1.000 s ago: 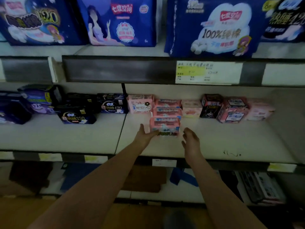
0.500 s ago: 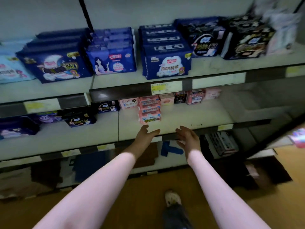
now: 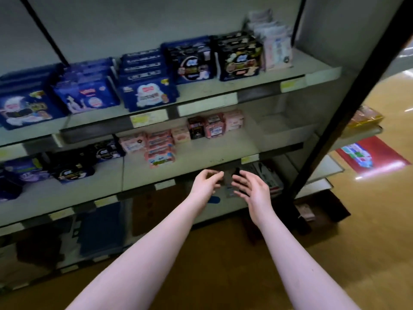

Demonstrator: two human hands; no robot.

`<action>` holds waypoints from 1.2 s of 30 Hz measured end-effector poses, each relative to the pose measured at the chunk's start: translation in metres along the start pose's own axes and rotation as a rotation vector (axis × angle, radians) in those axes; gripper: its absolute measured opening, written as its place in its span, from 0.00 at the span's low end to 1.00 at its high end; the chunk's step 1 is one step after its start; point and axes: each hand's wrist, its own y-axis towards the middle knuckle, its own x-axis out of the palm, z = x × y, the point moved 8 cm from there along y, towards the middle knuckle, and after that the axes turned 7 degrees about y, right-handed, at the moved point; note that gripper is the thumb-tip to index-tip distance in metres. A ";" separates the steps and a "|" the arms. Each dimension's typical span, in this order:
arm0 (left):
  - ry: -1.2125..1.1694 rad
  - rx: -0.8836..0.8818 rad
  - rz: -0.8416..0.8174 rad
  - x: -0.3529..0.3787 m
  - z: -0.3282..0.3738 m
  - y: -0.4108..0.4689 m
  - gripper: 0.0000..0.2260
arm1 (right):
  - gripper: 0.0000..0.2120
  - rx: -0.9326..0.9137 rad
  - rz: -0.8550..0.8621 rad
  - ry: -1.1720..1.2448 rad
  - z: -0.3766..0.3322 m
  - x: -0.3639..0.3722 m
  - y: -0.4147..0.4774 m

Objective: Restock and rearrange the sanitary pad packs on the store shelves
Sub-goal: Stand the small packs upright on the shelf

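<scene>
**Nearest the camera.** Two bare forearms reach forward over the wooden floor [image 3: 223,265]. The left hand [image 3: 206,184] and the right hand [image 3: 253,187] hang close together, palms facing each other. The fingers of both are loosely curled and hold nothing. Both hands are in front of the middle shelf [image 3: 212,153], level with its front edge, and touch no pack.

**Middle shelf.** The row of pink packs [image 3: 159,151] is the stock nearest the hands, up and to their left. It runs from front to back, and its front pack sits further forward than the packs beside it. Small pink and dark packs [image 3: 214,127] stand in a line at the back. Dark packs [image 3: 71,168] occupy the left section. The surface to the right of the pink row is bare up to the side panel.

**Upper shelf.** Blue packs [image 3: 147,86], black packs [image 3: 239,59] and pale packs [image 3: 277,50] stand upright in tight rows, faces to the front. Price labels [image 3: 148,118] run along the shelf rims.

**Task status (judgement).**
- The upper shelf appears fully stocked and faced.
- The middle shelf is only partly filled. The pink row appears placed, while the right section lacks stock.
- No supply carton is identifiable in view.
- Both hands are free, so the next step is probably to fetch more packs or to straighten a row. Most of the restocking is probably left to do.
</scene>
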 end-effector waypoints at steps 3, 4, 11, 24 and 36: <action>-0.017 -0.010 -0.013 0.076 0.011 -0.010 0.03 | 0.09 0.001 0.030 0.023 -0.032 -0.073 0.008; -0.012 -0.012 -0.017 0.102 0.012 -0.013 0.03 | 0.09 0.002 0.037 0.023 -0.041 -0.097 0.011; -0.006 -0.025 0.017 0.256 0.026 -0.043 0.05 | 0.10 -0.011 0.106 0.030 -0.095 -0.251 0.019; 0.047 -0.019 -0.033 0.391 0.053 0.006 0.06 | 0.13 0.024 0.264 0.103 -0.133 -0.388 0.083; 0.193 -0.214 -0.123 0.518 0.031 0.159 0.03 | 0.09 0.132 0.468 0.011 -0.116 -0.486 0.236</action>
